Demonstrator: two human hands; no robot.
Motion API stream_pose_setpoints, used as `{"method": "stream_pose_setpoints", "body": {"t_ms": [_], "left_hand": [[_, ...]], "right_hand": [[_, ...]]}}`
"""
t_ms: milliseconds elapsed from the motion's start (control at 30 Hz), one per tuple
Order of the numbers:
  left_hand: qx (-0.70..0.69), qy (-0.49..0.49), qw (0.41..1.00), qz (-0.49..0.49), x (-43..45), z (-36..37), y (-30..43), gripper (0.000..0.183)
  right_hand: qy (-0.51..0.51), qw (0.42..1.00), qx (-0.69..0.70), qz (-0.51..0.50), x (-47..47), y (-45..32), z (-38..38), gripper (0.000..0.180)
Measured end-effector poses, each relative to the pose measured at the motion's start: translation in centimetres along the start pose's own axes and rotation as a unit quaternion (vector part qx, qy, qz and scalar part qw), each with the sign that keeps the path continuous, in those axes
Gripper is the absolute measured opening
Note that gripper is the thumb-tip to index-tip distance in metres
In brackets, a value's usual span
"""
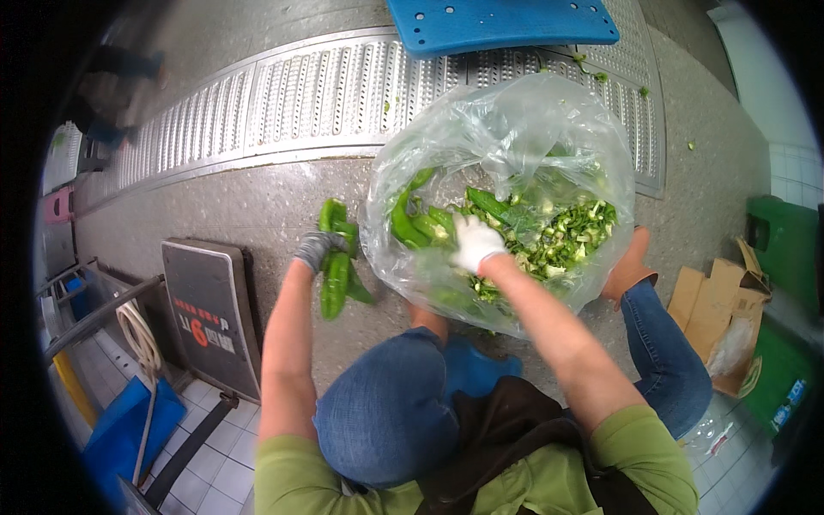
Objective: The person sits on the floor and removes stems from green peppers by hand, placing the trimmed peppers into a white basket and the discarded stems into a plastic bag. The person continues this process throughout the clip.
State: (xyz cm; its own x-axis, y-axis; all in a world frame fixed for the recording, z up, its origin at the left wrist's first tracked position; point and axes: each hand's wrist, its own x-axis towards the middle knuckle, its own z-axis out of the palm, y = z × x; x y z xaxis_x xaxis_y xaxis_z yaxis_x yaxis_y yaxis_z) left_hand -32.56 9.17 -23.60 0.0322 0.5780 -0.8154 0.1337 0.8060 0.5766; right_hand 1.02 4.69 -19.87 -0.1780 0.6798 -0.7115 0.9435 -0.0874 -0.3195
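Observation:
My left hand point(320, 250), in a grey knit glove, grips several long green peppers point(334, 283) above the floor, just left of a large clear plastic bag point(547, 109). The bag stands open between my legs. My right hand point(477, 243), in a white glove, reaches into it, with the fingers down among the contents; whether they close on anything is hidden. Whole green peppers point(405, 215) lie in the bag's left side, by my fingertips. Cut pepper stem ends and scraps point(573, 235) heap up on its right.
A perforated metal drain grate point(309, 96) crosses the floor ahead, below a blue plastic stool point(502, 26). A platform scale point(206, 309) stands at left. Cardboard point(714, 309) and green crates point(782, 238) are at right. Another person's blurred legs point(103, 96) show far left.

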Motion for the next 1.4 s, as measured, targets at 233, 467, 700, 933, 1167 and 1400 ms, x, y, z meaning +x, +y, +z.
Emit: {"method": "stream_pose_setpoints", "body": {"t_ms": [233,467,700,933,1167,1400], "left_hand": [[-0.079,0.066,0.992,0.077,-1.1,3.3,-0.5,0.068],[-0.197,-0.042,0.977,0.067,-9.2,-0.1,6.7,0.064],[0.254,0.165,0.946,0.111,-2.0,3.5,3.6,0.071],[0.488,0.185,0.847,0.102,3.3,6.3,-2.2,0.090],[0.453,-0.031,0.666,0.592,-12.5,16.6,7.7,0.080],[0.598,-0.191,0.716,0.305,-12.6,18.8,7.1,0.065]], "right_hand": [[-0.052,0.998,-0.024,0.026,-1.2,6.1,-0.2,0.061],[0.005,0.958,0.281,-0.053,-4.9,8.5,1.0,0.066],[-0.037,0.731,0.682,-0.003,-6.1,8.7,-1.9,0.077],[-0.060,0.634,0.766,0.093,-8.0,7.0,-5.1,0.062],[-0.152,0.847,0.510,0.017,-9.4,3.4,-8.4,0.056],[-0.093,0.982,0.117,-0.115,-11.0,1.6,-8.9,0.043]]}}
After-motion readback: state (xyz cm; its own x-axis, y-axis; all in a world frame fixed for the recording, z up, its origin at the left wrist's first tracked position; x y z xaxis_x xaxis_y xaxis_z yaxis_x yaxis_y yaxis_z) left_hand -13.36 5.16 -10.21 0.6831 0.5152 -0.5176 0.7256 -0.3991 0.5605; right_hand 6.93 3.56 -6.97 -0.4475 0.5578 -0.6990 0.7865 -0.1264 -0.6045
